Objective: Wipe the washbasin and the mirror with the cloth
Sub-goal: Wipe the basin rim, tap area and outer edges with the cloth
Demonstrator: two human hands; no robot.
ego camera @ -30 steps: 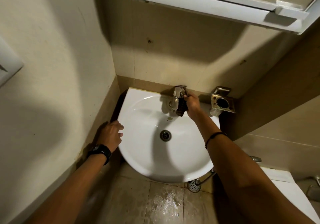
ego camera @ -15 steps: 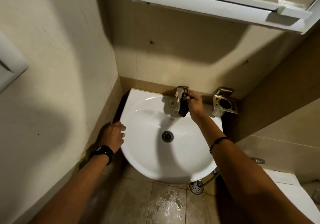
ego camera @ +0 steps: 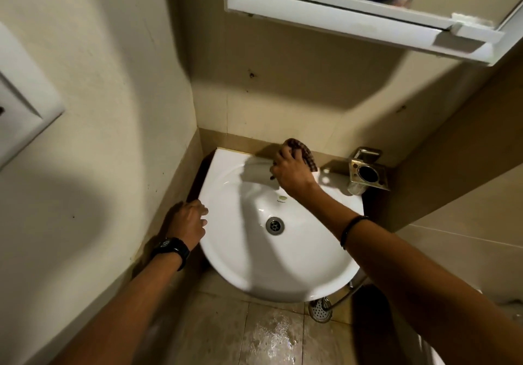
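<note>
A white corner washbasin (ego camera: 283,274) fills the middle of the view, its drain (ego camera: 275,225) in the bowl. My right hand (ego camera: 293,171) is at the back rim, shut on a dark checked cloth (ego camera: 301,149) that covers the tap; the tap is hidden under hand and cloth. My left hand (ego camera: 189,222), with a black watch on the wrist, rests on the basin's left rim, fingers curled over the edge. The white-framed mirror (ego camera: 353,11) hangs on the wall above.
A metal holder (ego camera: 368,172) is fixed to the wall right of the basin. A spray head on a hose (ego camera: 321,309) hangs below the basin. The floor tiles (ego camera: 268,339) are wet. Walls close in left and right.
My right hand has moved the cloth from the tap's right side up over its top, hiding the tap. The camera has tilted up slightly. My left hand stays on the rim.
</note>
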